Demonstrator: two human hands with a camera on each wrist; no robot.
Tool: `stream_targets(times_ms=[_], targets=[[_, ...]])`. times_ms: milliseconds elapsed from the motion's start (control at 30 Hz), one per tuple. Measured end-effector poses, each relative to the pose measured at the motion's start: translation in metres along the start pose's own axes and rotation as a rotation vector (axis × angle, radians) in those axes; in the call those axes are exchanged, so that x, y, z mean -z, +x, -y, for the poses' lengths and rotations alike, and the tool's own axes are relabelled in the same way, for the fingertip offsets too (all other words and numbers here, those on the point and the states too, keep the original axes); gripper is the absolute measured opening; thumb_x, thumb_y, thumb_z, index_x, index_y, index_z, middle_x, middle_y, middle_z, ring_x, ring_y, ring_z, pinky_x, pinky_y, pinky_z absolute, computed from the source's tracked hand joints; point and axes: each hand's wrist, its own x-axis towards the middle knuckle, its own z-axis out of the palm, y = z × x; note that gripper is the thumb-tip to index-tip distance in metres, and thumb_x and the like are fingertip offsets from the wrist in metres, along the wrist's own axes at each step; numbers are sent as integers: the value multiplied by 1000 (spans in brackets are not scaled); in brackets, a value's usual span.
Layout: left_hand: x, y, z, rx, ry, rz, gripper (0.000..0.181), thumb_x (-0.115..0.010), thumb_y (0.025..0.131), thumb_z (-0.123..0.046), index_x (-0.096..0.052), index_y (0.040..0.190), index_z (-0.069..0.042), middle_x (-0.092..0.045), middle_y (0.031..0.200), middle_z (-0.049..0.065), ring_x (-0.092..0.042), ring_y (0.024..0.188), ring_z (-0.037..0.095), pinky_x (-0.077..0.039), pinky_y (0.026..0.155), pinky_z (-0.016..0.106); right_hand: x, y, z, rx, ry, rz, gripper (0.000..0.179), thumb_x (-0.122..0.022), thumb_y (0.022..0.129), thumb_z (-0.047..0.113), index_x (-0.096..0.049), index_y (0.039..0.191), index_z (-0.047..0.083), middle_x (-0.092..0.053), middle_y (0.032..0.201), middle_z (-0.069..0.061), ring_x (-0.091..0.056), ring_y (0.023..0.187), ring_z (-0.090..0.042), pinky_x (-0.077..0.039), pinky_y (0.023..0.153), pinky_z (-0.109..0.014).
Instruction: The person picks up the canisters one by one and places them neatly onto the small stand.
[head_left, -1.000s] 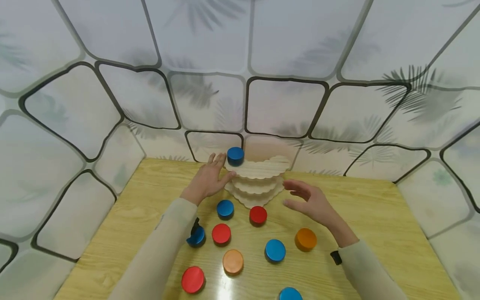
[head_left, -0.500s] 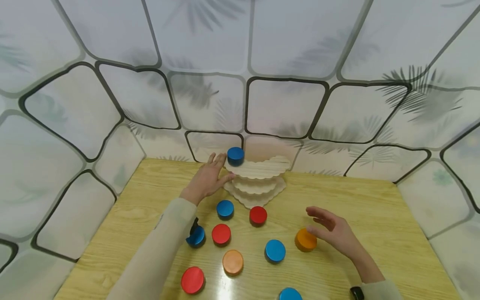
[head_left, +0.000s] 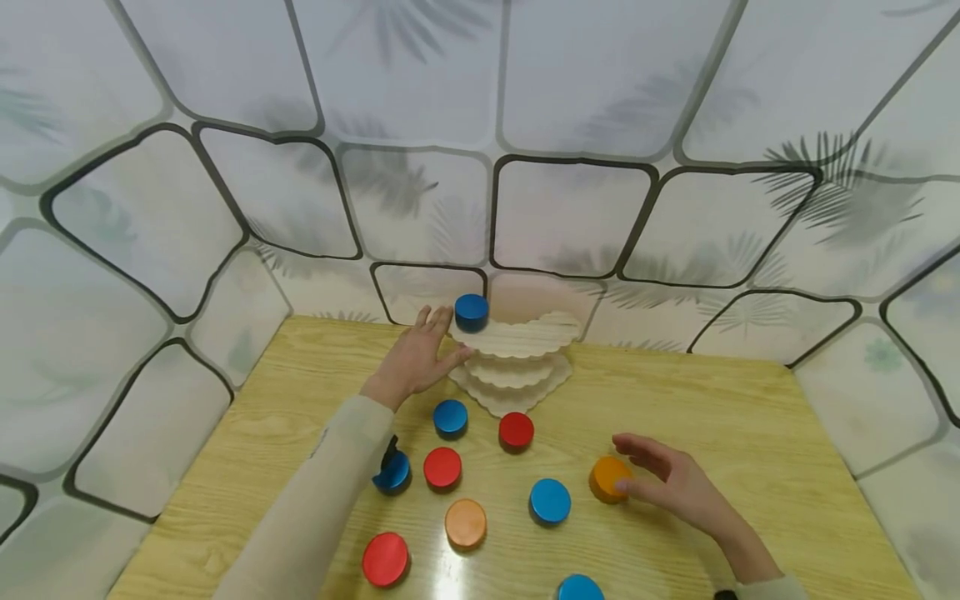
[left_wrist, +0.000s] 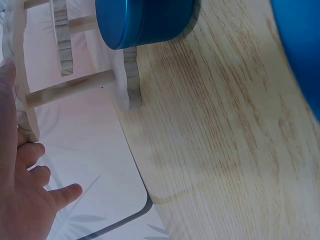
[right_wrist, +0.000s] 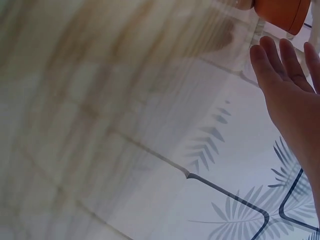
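A pale wooden stand (head_left: 525,337) with scalloped tiers stands against the back wall, a blue round tin (head_left: 471,312) on its top tier at the left. My left hand (head_left: 412,358) holds the left end of that top tier; in the left wrist view the thumb lies along the board and the fingertips (left_wrist: 34,151) come out past its edge. My right hand (head_left: 675,483) is around an orange tin (head_left: 606,478), fingers apart beyond it and thumb overlapping its right side. In the right wrist view, a space shows between the fingers (right_wrist: 272,57) and the orange tin.
Several more tins lie about the wood-grain table (head_left: 750,433). A red tin (head_left: 516,431) and a blue tin (head_left: 450,417) sit just before the stand. Another blue tin (head_left: 550,501) is left of the orange one. A patterned wall (head_left: 570,217) encloses the back and sides.
My right hand has moved from beside the stand toward the lower right, to the orange tin, its thumb now over the tin's side. My left hand has stayed at the stand.
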Motion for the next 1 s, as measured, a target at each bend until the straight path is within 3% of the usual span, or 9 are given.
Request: stream_targets(times_ms=[367,800,1000], targets=[[1,-1,-1,3,-9,4,93,-46,106,-66,-13,170,-7,-18,176,17,-8,164,41,-24,130,61,3,-3,-6,-24,-50,78,64,-81,95,19,-55,150,1,-62,148,-20,-57,125,10,-44,106,-8],[2,-3,-2,11,1,11,93,-45,106,-65,-11,170,-7,-17,176,17,-9,164,42,-24,129,62,1,-2,-6,-34,-198,83,62,-84,91,33,-62,146,13,-67,143,-6,-56,127,7,-42,106,-10],[2,-2,-2,11,2,21,93,-45,107,-66,-11,170,-7,-16,177,17,-8,164,42,-24,129,62,-1,0,-6,-39,-204,64,62,-86,90,31,-63,144,10,-69,140,-7,-58,124,5,-43,106,-10]])
